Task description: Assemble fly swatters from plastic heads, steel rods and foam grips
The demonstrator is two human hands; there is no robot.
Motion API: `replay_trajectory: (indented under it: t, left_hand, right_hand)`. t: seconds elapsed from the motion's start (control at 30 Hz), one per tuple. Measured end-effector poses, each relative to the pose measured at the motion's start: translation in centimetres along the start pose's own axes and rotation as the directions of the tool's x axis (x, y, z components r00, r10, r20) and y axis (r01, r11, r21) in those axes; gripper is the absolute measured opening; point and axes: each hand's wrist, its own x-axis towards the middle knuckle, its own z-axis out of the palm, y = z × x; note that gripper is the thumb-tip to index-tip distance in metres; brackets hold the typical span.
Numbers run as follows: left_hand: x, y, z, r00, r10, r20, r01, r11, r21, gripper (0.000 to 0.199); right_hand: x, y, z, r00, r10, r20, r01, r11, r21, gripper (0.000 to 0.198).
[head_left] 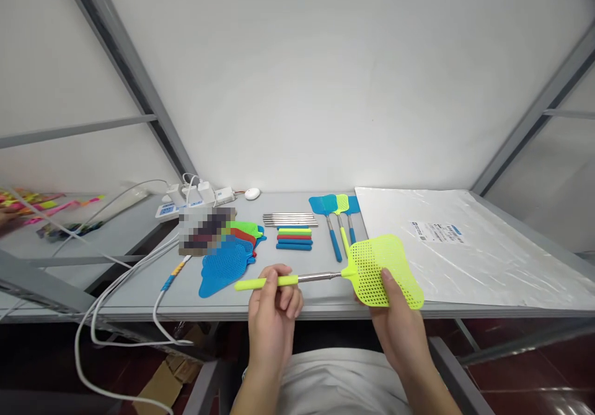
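Note:
A yellow-green fly swatter (381,266) with a metal shaft lies sideways across both my hands, above the table's front edge. My left hand (274,303) is closed round its yellow grip. My right hand (397,322) pinches the perforated head, thumb on top and fingers behind it. Past the hands lie several whole swatters (329,204), blue and yellow-green, with their heads toward the wall. To their left are a row of metal rods (289,218) and a stack of coloured handle grips (294,243). Loose swatter heads (227,265) in blue, red and green overlap at the left.
A white plastic package (437,217) with a label covers the table's right side. A power strip (179,207) with plugs and white cables (100,303) sits at the left, beside a pixelated patch. Metal posts frame the table (158,297).

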Motion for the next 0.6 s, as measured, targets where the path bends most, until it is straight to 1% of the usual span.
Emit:
replay_trajectory:
  t: [0.07,0.1,0.13,0.17,0.23,0.27,0.3,0.33,0.37,0.4,0.43,0.47,0.5,0.57,0.6]
  left_hand:
    - [1.0,0.6,-0.9,0.999,-0.016,-0.031,0.018,0.999,0.038,0.022]
    - [1.5,0.8,-1.3,0.999,-0.011,-0.046,0.014,0.998,0.068,0.023]
    - [1.9,1.1,-1.8,0.999,-0.013,-0.037,0.017,0.993,0.118,0.024]
    - [2.1,1.2,-2.1,1.0,-0.03,0.0,0.03,0.982,0.189,0.025]
    - [2.2,1.2,-2.6,0.985,-0.122,0.124,0.071,0.933,0.354,0.028]
    - [1.9,1.1,-2.7,0.963,-0.186,0.194,0.089,0.902,0.422,0.029]
    - [1.5,0.8,-2.6,0.931,-0.256,0.26,0.11,0.875,0.471,0.03]
    - [1.0,0.3,-2.4,0.888,-0.329,0.323,0.136,0.856,0.499,0.031]
    - [0.5,-0.2,-2.1,0.841,-0.39,0.375,0.165,0.845,0.509,0.032]
    - [-0.1,-0.7,-1.8,0.803,-0.435,0.406,0.197,0.839,0.508,0.033]
    - [-0.6,-1.2,-1.5,0.783,-0.457,0.421,0.221,0.838,0.498,0.035]
    - [-1.0,-1.7,-1.2,0.801,-0.447,0.399,0.233,0.845,0.481,0.037]
    - [-1.3,-2.0,-1.0,0.836,-0.419,0.354,0.225,0.851,0.475,0.04]
    - [-1.4,-2.0,-0.7,0.903,-0.334,0.269,0.161,0.846,0.509,0.043]
    - [-1.2,-1.6,-0.7,0.919,-0.298,0.258,0.117,0.831,0.544,0.044]
  right_hand:
    - [1.0,-1.0,-0.7,0.996,-0.074,-0.046,0.072,0.996,-0.047,0.055]
    - [1.5,-1.6,-1.0,0.989,-0.128,-0.075,0.123,0.99,-0.066,0.054]
    - [2.1,-2.2,-1.1,0.976,-0.189,-0.105,0.182,0.98,-0.081,0.052]
    - [2.6,-2.7,-1.1,0.956,-0.258,-0.137,0.247,0.965,-0.093,0.05]
    - [3.6,-3.6,-0.4,0.912,-0.374,-0.169,0.356,0.926,-0.126,0.043]
    - [3.8,-3.9,0.2,0.903,-0.403,-0.15,0.381,0.911,-0.159,0.037]
    - [3.9,-4.0,1.0,0.908,-0.407,-0.098,0.381,0.901,-0.209,0.032]
    - [3.7,-3.8,2.0,0.92,-0.391,-0.02,0.371,0.889,-0.269,0.029]
    - [3.4,-3.6,3.0,0.934,-0.35,0.079,0.355,0.871,-0.34,0.029]
    - [2.9,-3.1,4.0,0.936,-0.295,0.194,0.351,0.841,-0.413,0.031]
    - [2.2,-2.5,4.8,0.918,-0.274,0.286,0.381,0.806,-0.453,0.032]
    - [1.6,-1.8,5.6,0.892,-0.211,0.399,0.405,0.765,-0.5,0.037]
    - [0.9,-1.1,6.1,0.859,-0.124,0.497,0.423,0.718,-0.552,0.037]
    - [0.1,0.1,6.5,0.805,0.015,0.593,0.461,0.613,-0.642,0.024]
    - [0.0,0.5,6.4,0.792,0.05,0.608,0.486,0.551,-0.678,0.022]
